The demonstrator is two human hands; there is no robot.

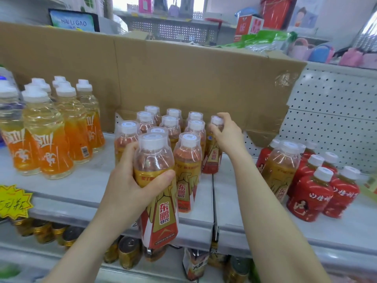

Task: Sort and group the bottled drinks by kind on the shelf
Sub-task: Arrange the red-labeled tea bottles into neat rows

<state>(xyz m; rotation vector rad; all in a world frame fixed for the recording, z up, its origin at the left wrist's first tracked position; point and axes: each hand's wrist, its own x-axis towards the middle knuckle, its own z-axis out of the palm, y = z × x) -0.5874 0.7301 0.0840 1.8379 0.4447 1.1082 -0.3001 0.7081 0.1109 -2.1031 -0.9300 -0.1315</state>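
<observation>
My left hand (pixel 130 180) grips a gold-and-red labelled bottle (pixel 159 201) and holds it in front of the shelf edge. My right hand (pixel 226 133) grips the capped top of another bottle of that kind (pixel 212 158), standing at the right side of a cluster of several like bottles (pixel 173 127) in the shelf's middle. One more gold bottle (pixel 281 168) stands among several red-labelled bottles (pixel 312 193) at the right. Several orange-labelled bottles (pixel 49 129) stand at the left.
A brown cardboard sheet (pixel 183 74) stands behind the bottles against the white pegboard (pixel 336 119). The grey shelf (pixel 81 180) carries a yellow price tag (pixel 12 201) on its front edge. Cans and cartons (pixel 128 252) fill the shelf below.
</observation>
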